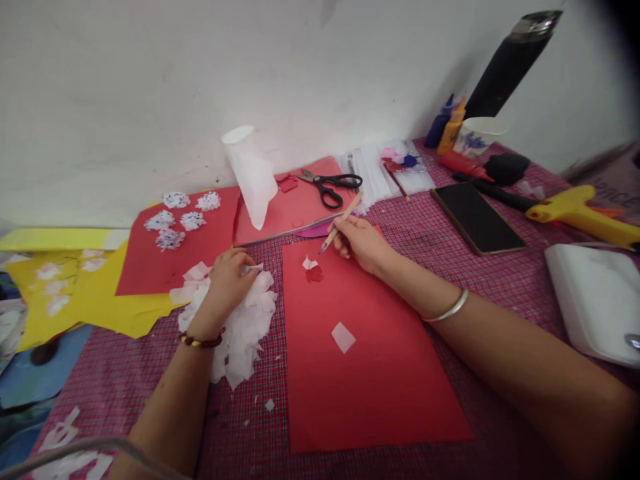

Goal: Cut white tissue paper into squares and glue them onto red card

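Observation:
My right hand (pixel 357 240) grips a thin wooden stick (pixel 349 210) with a dark, pointed lower end. The tip hovers beside a small crumpled white paper piece (pixel 310 263) and a wet-looking dark red patch (pixel 315 274) on the red sheet (pixel 370 393). Lower on that sheet lies a flat white paper square (pixel 343 337). My left hand (pixel 231 273) rests over a heap of white tissue paper pieces (pixel 245 340), its fingers curled together around a piece of tissue paper (pixel 254 267) at their tips.
Behind the hands are scissors (pixel 330 183), a white paper cone (pixel 250 177) and a red sheet with several white-and-blue paper puffs (pixel 170 239). A phone (pixel 477 217), yellow glue gun (pixel 575 212), white box (pixel 597 300), paint bottles (pixel 451 127) and a paper cup (pixel 477 137) stand right.

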`<state>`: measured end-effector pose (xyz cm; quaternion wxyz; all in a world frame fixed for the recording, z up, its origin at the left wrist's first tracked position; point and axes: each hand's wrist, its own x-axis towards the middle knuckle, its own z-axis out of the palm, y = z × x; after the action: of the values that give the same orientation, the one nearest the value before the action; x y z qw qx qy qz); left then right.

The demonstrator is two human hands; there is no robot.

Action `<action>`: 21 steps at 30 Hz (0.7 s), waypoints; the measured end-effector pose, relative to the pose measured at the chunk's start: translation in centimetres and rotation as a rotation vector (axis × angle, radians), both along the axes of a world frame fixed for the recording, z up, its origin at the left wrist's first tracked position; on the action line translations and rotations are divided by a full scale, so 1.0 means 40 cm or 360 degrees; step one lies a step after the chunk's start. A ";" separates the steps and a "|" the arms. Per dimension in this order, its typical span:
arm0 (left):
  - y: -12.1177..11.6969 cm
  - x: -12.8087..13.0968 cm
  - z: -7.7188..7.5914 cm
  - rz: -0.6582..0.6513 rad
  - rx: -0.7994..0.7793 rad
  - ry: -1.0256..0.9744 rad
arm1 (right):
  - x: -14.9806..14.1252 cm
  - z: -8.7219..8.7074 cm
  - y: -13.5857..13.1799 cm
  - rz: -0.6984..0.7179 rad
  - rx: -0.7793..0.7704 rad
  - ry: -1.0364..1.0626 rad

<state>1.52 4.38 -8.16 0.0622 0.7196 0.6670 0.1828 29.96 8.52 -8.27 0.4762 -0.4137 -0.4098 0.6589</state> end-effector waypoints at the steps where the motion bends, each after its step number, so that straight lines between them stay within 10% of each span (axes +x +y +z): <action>1: 0.003 0.000 0.005 -0.0008 0.0034 -0.0075 | 0.000 -0.001 0.001 -0.0002 0.0002 0.0001; 7: -0.030 0.045 0.106 0.0127 0.0334 -0.0707 | -0.001 -0.008 0.006 0.0001 -0.0002 0.0022; 11: -0.077 0.112 0.169 0.0157 -0.0228 -0.1762 | 0.001 -0.009 0.008 0.0003 -0.0030 0.0030; 21: -0.086 0.157 0.120 0.0074 -0.1032 -0.2441 | 0.007 0.003 -0.005 -0.0013 0.0001 0.0088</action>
<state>7.81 0.94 -3.38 0.6996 0.3280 0.4738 0.4224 30.23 8.31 -8.17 0.4901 -0.3968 -0.3950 0.6681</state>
